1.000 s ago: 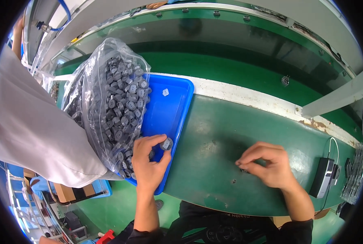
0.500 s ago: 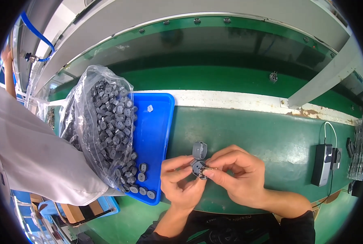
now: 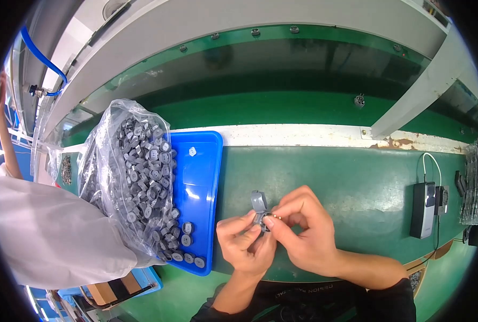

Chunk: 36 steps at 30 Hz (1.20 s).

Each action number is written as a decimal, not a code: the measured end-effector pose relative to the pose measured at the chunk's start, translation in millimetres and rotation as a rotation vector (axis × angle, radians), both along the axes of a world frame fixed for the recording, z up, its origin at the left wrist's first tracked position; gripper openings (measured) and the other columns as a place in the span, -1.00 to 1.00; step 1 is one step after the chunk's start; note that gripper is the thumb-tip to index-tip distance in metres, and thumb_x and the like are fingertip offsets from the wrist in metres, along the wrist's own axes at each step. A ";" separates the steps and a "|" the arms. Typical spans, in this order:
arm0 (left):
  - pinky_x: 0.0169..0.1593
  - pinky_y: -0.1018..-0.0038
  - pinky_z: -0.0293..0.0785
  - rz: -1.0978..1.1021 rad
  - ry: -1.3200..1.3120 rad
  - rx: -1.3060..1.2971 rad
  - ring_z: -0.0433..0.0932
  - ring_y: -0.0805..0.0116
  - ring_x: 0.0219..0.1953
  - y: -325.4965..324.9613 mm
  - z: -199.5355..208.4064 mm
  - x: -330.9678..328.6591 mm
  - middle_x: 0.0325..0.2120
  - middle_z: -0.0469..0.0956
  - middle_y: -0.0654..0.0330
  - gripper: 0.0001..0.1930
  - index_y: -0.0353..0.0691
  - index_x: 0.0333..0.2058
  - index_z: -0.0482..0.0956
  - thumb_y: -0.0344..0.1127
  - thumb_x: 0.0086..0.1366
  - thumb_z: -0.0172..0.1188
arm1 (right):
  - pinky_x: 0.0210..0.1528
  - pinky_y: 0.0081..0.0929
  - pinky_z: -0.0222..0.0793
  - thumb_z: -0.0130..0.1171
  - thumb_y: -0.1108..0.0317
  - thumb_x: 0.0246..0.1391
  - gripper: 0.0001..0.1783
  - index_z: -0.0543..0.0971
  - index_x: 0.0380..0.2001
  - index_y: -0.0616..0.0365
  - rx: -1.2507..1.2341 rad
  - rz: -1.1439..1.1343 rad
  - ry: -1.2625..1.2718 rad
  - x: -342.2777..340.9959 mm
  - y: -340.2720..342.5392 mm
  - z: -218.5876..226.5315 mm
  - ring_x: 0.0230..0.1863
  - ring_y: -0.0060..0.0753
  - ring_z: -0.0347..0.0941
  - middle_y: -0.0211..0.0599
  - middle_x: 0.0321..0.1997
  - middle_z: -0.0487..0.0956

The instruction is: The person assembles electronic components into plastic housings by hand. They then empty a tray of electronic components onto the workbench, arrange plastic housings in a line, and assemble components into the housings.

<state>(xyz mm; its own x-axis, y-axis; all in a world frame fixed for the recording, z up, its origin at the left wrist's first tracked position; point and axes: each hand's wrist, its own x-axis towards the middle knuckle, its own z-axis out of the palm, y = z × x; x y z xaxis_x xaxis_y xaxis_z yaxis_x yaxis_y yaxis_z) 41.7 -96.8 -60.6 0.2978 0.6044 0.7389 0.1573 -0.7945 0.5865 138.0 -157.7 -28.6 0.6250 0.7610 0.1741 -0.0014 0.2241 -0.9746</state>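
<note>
My left hand [image 3: 247,244] is closed, its fingertips pinching a grey plastic housing [image 3: 258,200] above the bench. The housing has a raised upper section and a round lower section partly hidden by fingers. My right hand [image 3: 309,233] is closed too, thumb and fingers pressed together against the lower section's right side. Small shiny metal tips [image 3: 276,216] show by the right fingertips; the rest of that metal piece is hidden. Left of my hands, loose round grey plastic parts [image 3: 186,240] lie in a blue tray [image 3: 217,177].
A clear plastic bag [image 3: 107,155] full of grey parts leans over the tray. Another person's pale sleeve [image 3: 62,231] reaches in from the left. A conveyor [image 3: 282,107] carries several small parts beyond the white rail [image 3: 303,131]. A black-and-silver device [image 3: 423,209] with cables stands right.
My right thumb and fingers have pressed in closer over the housing, covering most of the metal piece. The view has shifted slightly, and the other person's sleeve sits lower.
</note>
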 end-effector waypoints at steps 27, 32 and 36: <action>-0.27 0.66 0.47 -0.225 0.013 -1.061 0.55 0.52 -0.35 32.0 13.1 -41.7 -0.17 0.57 0.05 -0.75 -0.42 -0.15 0.62 -0.60 0.15 0.25 | -0.17 -0.40 0.44 0.27 0.28 -0.05 -0.71 0.64 -0.31 0.29 -0.564 -0.057 -0.621 240.2 105.8 -52.6 -0.27 -0.22 0.56 -0.12 -0.37 0.62; -0.10 0.40 0.60 -0.424 -0.134 -1.256 0.62 0.21 -0.24 30.7 8.3 -40.4 -0.18 0.55 0.01 -0.74 -0.45 -0.08 0.56 -0.57 0.24 0.13 | -0.12 -0.37 0.41 0.23 0.27 0.00 -0.62 0.58 -0.09 0.15 -0.577 -0.357 -0.907 226.9 84.0 -55.6 -0.15 -0.14 0.49 -0.13 -0.12 0.52; -0.07 0.33 0.60 -0.496 -0.357 -1.387 0.62 0.13 -0.19 32.2 0.3 -52.0 -0.15 0.55 -0.04 -0.69 -0.45 -0.01 0.48 -0.56 0.26 0.11 | -0.12 -0.26 0.38 0.29 0.34 -0.14 -0.66 0.55 -0.22 0.18 -0.188 0.071 -0.835 164.3 41.2 -18.8 -0.23 -0.13 0.40 -0.23 -0.26 0.48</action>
<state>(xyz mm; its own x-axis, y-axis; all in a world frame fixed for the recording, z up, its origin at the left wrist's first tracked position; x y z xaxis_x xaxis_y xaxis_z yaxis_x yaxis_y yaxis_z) -10.2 -64.6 -60.2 0.6078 0.7574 -0.2387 -0.2603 0.4740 0.8412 302.3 -116.6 -47.4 0.2980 0.8556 0.4233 0.7249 0.0857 -0.6835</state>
